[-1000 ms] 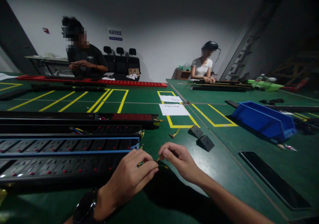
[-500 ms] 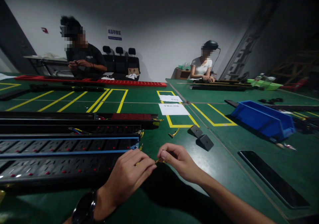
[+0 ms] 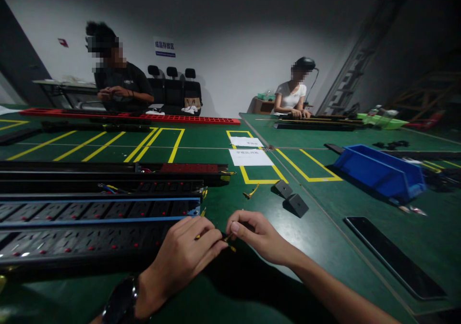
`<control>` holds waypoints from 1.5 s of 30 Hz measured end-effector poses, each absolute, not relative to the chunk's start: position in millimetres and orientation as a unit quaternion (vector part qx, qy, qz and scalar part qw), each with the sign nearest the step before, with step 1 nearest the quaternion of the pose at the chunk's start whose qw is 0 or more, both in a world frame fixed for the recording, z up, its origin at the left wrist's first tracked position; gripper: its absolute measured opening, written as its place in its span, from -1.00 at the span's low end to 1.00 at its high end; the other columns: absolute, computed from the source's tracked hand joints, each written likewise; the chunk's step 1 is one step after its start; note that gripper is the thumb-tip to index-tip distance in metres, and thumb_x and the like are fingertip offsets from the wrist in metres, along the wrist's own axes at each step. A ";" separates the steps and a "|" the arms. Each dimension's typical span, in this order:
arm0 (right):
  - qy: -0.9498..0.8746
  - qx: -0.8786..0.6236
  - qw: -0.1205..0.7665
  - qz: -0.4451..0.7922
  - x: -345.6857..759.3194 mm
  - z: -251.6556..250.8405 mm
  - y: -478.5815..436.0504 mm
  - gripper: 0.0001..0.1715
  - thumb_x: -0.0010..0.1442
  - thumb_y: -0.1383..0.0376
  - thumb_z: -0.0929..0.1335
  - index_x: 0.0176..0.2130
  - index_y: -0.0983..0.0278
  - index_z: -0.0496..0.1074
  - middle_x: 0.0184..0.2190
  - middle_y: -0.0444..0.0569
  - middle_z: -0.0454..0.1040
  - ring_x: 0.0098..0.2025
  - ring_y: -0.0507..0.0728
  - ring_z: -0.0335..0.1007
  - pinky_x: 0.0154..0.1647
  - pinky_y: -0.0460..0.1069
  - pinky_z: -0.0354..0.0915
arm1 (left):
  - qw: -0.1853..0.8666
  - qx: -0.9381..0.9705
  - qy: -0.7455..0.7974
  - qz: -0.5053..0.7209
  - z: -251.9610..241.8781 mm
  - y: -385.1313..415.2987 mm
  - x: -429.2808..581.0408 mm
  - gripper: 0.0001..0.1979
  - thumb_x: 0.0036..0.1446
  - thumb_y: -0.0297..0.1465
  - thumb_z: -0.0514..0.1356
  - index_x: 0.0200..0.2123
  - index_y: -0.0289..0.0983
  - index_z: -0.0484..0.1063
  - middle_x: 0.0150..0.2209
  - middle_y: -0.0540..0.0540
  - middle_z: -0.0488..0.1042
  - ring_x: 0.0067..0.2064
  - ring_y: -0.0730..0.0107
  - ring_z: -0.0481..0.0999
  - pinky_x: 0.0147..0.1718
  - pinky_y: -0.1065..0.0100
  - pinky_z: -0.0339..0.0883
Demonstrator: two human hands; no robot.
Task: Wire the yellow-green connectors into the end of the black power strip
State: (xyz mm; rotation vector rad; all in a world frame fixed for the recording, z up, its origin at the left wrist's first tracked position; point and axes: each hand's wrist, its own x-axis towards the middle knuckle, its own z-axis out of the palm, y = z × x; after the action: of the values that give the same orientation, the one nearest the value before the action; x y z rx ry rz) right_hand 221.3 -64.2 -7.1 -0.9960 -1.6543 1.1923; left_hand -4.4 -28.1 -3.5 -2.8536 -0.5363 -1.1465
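My left hand [image 3: 189, 247], with a dark watch on its wrist, is closed in a pinch on a short yellow wire [image 3: 232, 249]. Part of the wire pokes out past the fingertips; the rest is hidden among the fingers. Thumb and forefinger of my right hand [image 3: 257, 235] are pressed together on a thin end of the same wire, right beside the left fingertips. To the left lies a long black power strip [image 3: 79, 238] with red dots along its sockets. Another strip, edged in blue [image 3: 108, 219], runs behind it, with yellow wire ends at its tip.
Two small black blocks [image 3: 296, 205] and a loose yellow wire piece [image 3: 251, 192] lie ahead on the green table. A phone [image 3: 394, 256] and a blue bin [image 3: 380, 170] are at right. Paper sheets [image 3: 251, 157] lie mid-table. Two people work across the table.
My right fingers have shifted slightly left and down along the wire. A yellow wire end now shows below the fingertips. The table things stay as they were.
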 end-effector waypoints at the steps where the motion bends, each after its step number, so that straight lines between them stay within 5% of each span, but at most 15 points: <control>1: -0.661 -0.395 0.416 0.484 220.9 -7.2 -64.4 -0.47 0.42 -0.12 0.34 -0.23 0.29 0.51 -0.34 -0.05 0.53 -0.27 0.08 0.43 -0.22 -0.03 0.34 | 0.016 -0.917 -0.164 -0.364 -3.0 -28.4 -4.3 -0.80 0.45 -0.37 0.13 -0.27 -0.23 0.46 -0.36 0.00 0.49 -0.36 0.39 0.42 -0.34 0.33 0.24; 16: -0.622 -0.369 0.388 0.571 219.7 -13.4 -64.4 -0.48 0.27 -0.11 0.48 -0.13 0.29 0.56 -0.27 -0.06 0.57 -0.26 0.06 0.43 -0.21 -0.04 0.33 | 0.052 -0.897 -0.152 -0.411 -1.9 -28.7 -6.9 -0.89 0.41 -0.41 0.16 -0.10 -0.24 0.49 -0.35 -0.03 0.49 -0.37 0.43 0.44 -0.37 0.38 0.34; 23: -0.539 -0.306 0.378 0.687 217.3 -20.5 -63.9 -0.32 0.06 0.11 0.65 0.07 0.26 0.47 -0.32 -0.15 0.58 -0.32 0.01 0.48 -0.17 -0.04 0.37 | 0.051 -0.893 -0.164 -0.416 0.5 -29.4 -6.2 -0.86 0.40 -0.45 0.14 -0.18 -0.24 0.52 -0.36 -0.04 0.45 -0.39 0.43 0.40 -0.41 0.39 0.29; 33: -0.439 -0.321 0.418 0.728 206.4 -28.0 -62.6 -0.39 -0.07 0.17 0.70 -0.14 0.26 0.45 -0.31 -0.18 0.52 -0.33 -0.03 0.42 -0.25 -0.11 0.30 | 0.028 -0.901 -0.191 -0.388 -5.7 -29.2 -1.7 -0.83 0.40 -0.40 0.13 -0.14 -0.23 0.54 -0.32 -0.06 0.47 -0.34 0.38 0.46 -0.37 0.36 0.37; 40: -0.484 -0.350 0.440 0.671 213.0 -22.6 -60.4 -0.41 0.00 0.07 0.67 -0.15 0.24 0.42 -0.36 -0.21 0.46 -0.39 -0.03 0.35 -0.28 -0.09 0.28 | 0.023 -0.891 -0.206 -0.405 -2.5 -29.2 -1.8 -0.85 0.38 -0.41 0.11 -0.12 -0.26 0.48 -0.30 -0.09 0.52 -0.32 0.33 0.51 -0.34 0.33 0.41; 45: -0.654 -0.420 0.458 0.432 216.6 -17.9 -64.4 -0.72 0.23 0.16 0.53 -0.23 0.23 0.42 -0.36 -0.14 0.47 -0.34 0.05 0.35 -0.28 -0.05 0.28 | 0.022 -0.889 -0.213 -0.406 -2.9 -30.1 -2.7 -0.87 0.36 -0.43 0.11 -0.13 -0.25 0.47 -0.30 -0.08 0.51 -0.31 0.31 0.51 -0.33 0.32 0.40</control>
State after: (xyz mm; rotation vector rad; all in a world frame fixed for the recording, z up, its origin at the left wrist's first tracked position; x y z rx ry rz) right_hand 216.6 -64.4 -17.9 -1.0349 -1.6109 1.0631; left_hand -2.7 -30.1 -2.9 -2.7531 -0.6609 -1.2567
